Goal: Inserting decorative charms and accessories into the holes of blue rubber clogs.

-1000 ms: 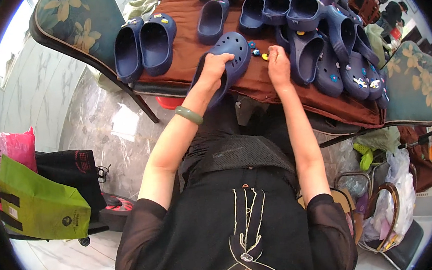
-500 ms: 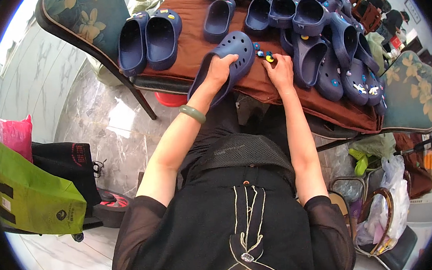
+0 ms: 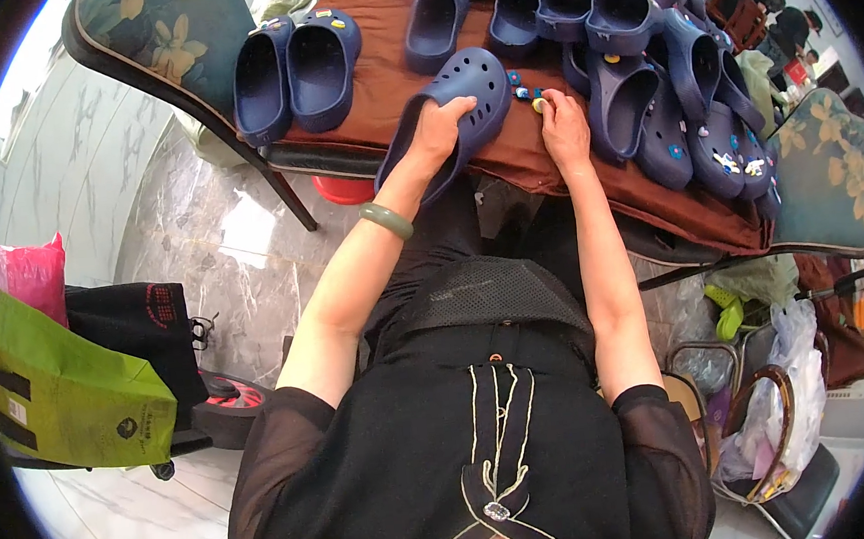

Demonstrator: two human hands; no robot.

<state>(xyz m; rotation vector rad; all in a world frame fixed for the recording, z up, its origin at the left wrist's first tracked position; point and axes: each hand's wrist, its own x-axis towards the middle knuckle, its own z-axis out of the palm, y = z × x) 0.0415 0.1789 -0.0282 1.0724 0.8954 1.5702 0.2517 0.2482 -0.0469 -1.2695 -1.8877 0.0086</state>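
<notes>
My left hand [image 3: 440, 129] is wrapped round a navy clog [image 3: 479, 88] with a holed upper, the thumb on top and the other fingers down inside the opening. The clog is tilted at the table's near edge, toe pointing away from me, and no charms show on its upper. Just right of the toe, my right hand [image 3: 566, 128] is closed in a pinch at a small yellow shoe charm [image 3: 540, 105], which shows at the fingertips. A few small blue charms [image 3: 520, 91] lie on the brown cloth between the clog and my right hand.
A pile of navy clogs [image 3: 624, 106], several with charms, covers the right of the brown-clothed table [image 3: 380, 93]. A clog pair [image 3: 321, 75] stands at the left. Floral chairs [image 3: 176, 52] flank the table. A green bag [image 3: 79, 384] hangs left; plastic bags [image 3: 782, 405] sit right.
My right hand has shifted slightly away from me, with its fingertips now closer together at the yellow charm. The clog in my left hand has tipped a little, its toe slightly farther away.
</notes>
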